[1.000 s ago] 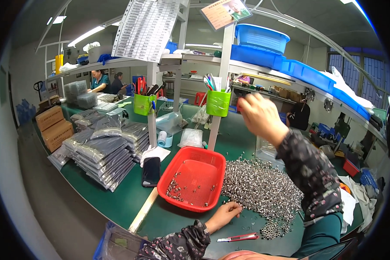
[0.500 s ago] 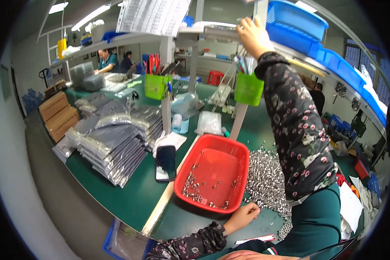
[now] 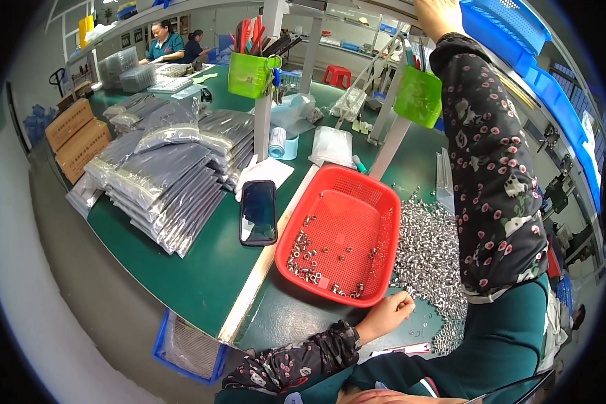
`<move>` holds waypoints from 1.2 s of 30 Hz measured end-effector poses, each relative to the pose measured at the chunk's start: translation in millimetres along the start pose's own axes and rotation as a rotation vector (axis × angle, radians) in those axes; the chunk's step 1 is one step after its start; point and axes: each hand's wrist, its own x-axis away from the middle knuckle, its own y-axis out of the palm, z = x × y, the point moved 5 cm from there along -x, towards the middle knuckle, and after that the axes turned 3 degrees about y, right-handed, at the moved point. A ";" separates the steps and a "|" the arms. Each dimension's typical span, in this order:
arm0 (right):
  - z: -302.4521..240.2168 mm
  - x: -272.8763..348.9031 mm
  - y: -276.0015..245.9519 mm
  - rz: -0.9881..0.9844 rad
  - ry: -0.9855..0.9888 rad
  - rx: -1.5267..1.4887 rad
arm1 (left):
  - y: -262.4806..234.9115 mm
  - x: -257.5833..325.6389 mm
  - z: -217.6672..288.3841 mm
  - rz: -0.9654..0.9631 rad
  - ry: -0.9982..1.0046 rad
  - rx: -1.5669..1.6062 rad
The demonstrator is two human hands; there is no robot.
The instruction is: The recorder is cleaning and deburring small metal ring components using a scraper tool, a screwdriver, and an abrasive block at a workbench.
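My left hand point(image 3: 388, 315) rests low over the green table, just below the near edge of a red basket point(image 3: 374, 304). Its fingers are curled together, and whatever they might hold is hidden. Small shiny metal rings point(image 3: 424, 252) lie heaped right beside it. Inside the basket, several more rings are scattered, mostly along its left and near sides. My right hand point(image 3: 440, 16) reaches up to the overhead shelf, left of a blue plastic basket point(image 3: 518, 23). The picture's top edge cuts off its fingers. A red and white tool-like item point(image 3: 411, 349) lies below my left hand.
A dark phone point(image 3: 258, 213) lies left of the basket. Beyond it are stacked grey packages in clear bags point(image 3: 161, 175) and brown cartons point(image 3: 81, 143). Green holders point(image 3: 250, 74) hang on posts. Two people point(image 3: 165, 44) sit far left. A blue crate point(image 3: 190, 347) stands below the table.
The view has tilted down, so the table sits higher in the picture. My right hand stays raised at the shelf, its fingers now out of view. My left hand stays curled by the basket.
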 end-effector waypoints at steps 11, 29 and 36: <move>5.9 34.2 -62.1 0.500 -0.217 -0.101 | 3.4 -5.4 6.1 -0.013 0.030 -0.072; 190.6 501.6 -199.7 -0.015 1.537 -2.016 | -7.8 -0.1 47.1 0.094 -0.019 0.191; 181.8 565.1 -190.7 0.081 1.930 -2.199 | 15.7 -7.5 53.4 0.119 0.058 0.559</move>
